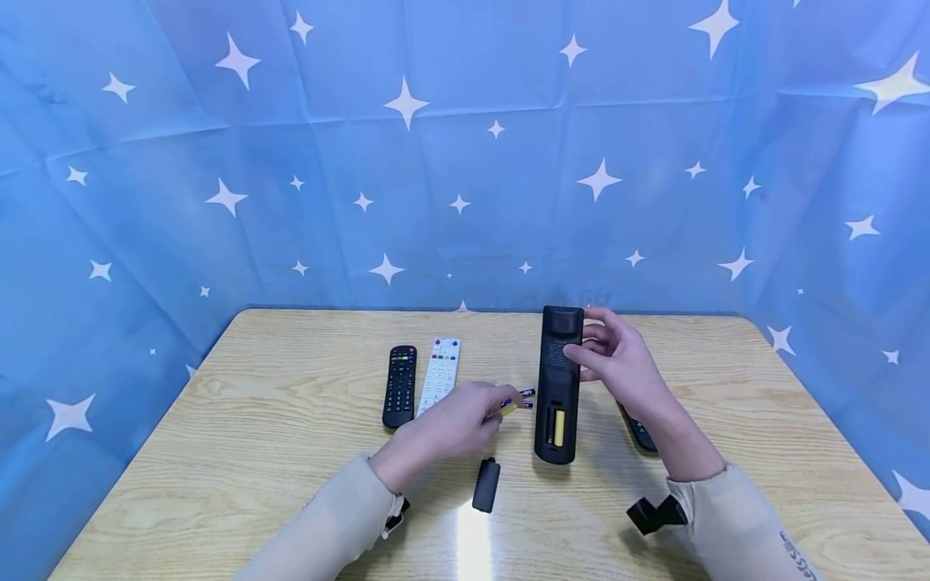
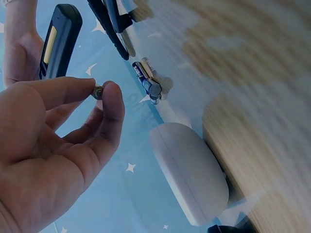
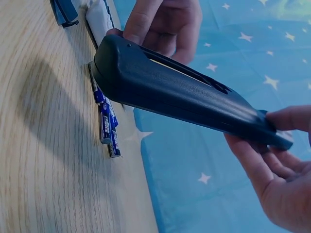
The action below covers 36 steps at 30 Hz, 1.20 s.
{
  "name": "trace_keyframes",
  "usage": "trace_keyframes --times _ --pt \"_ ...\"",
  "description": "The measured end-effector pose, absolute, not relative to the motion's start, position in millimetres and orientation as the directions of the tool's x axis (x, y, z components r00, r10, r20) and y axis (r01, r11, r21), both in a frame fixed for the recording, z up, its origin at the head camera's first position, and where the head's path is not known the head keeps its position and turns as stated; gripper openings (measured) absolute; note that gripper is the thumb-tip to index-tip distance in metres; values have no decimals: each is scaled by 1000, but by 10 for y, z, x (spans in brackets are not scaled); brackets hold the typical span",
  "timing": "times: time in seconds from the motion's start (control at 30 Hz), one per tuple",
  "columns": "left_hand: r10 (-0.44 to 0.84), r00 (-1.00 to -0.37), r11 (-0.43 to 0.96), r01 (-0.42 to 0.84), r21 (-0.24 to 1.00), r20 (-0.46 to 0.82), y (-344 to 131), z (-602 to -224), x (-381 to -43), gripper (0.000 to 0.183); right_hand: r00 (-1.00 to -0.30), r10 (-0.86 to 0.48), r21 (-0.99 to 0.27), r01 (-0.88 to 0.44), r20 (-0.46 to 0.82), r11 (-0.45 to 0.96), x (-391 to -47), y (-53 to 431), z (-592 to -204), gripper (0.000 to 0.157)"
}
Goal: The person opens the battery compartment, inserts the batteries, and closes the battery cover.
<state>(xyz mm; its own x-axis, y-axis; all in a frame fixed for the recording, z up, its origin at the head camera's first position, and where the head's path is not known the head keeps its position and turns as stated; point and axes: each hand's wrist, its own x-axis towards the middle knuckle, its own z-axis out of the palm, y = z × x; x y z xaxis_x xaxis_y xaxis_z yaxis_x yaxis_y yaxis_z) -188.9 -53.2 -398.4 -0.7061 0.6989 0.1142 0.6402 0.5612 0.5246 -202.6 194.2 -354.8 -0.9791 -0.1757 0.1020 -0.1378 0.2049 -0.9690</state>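
My right hand (image 1: 617, 363) grips the upper end of a black remote control (image 1: 558, 339), its back turned toward me. The battery compartment at its lower end is uncovered; a yellow battery (image 1: 559, 428) lies in the right slot, and the left slot looks dark. Between thumb and fingertip, my left hand (image 1: 461, 420) pinches a small battery (image 2: 98, 92), its end showing in the left wrist view. Just beyond those fingers several blue batteries (image 3: 107, 121) lie on the table. The black battery cover (image 1: 486, 485) rests on the table below my left hand.
On the wooden table (image 1: 291, 452), a black remote (image 1: 399, 386) and a white remote (image 1: 441, 363) lie side by side at the left. Another dark remote (image 1: 639, 434) is partly hidden under my right forearm. A blue star-patterned curtain (image 1: 465, 161) hangs behind.
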Motion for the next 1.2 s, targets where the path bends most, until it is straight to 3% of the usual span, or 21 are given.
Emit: trace_keyframes --times 0.17,0.47,1.2 --pt "689 -711 549 639 538 141 -542 -3963 -1884 35 -979 -177 -969 -135 99 206 -2027 1938 -3551 66" --pt "667 -711 494 647 581 225 -544 -3897 -1858 12 -980 -176 -971 -130 94 203 -2036 1936 -3558 67" --pt "675 -659 457 726 513 331 -435 -3781 -1726 8 -976 -190 -974 -143 108 176 -2043 1904 -3582 62"
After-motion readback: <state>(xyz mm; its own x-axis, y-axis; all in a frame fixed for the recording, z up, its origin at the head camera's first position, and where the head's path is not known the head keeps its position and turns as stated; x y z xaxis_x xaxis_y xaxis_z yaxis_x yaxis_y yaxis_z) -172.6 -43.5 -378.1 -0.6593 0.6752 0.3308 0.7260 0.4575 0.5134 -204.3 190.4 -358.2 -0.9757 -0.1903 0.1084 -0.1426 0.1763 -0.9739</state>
